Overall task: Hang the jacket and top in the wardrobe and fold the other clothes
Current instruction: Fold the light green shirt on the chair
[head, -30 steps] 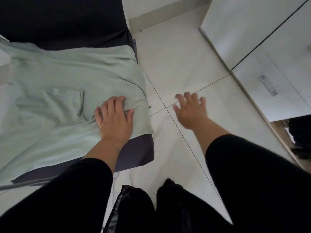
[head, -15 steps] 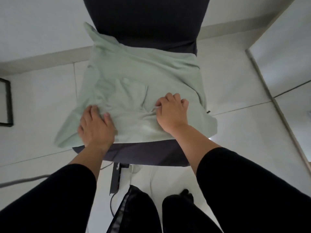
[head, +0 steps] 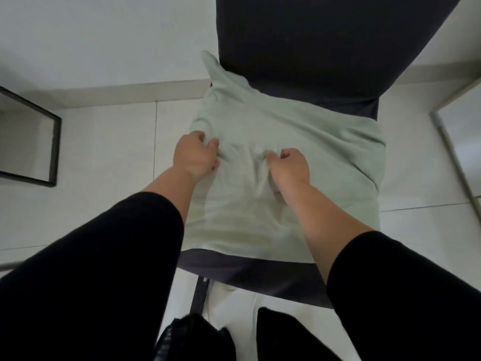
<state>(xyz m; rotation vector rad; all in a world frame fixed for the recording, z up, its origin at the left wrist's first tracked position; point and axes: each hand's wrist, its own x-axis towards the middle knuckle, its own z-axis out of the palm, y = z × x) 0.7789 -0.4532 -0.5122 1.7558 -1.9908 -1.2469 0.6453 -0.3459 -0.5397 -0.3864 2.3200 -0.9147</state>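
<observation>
Both hands are clenched into the pale green garment (head: 286, 157) — the left hand (head: 195, 155) bunches a fold at its left edge, the right hand (head: 287, 165) grips a pinch of cloth near the middle. The garment lies spread over the seat of a dark chair (head: 260, 272) in the centre of the frame, its upper part rising against the backrest. No brand or writing can be read on it. A black-framed panel (head: 53, 149) stands on the tiled floor (head: 109, 142) at the left.

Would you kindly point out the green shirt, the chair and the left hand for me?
green shirt (head: 307, 142): head view, bare cloth beyond the hands.
chair (head: 260, 274): head view, front edge of the seat.
left hand (head: 194, 156): head view, back of the hand.
</observation>
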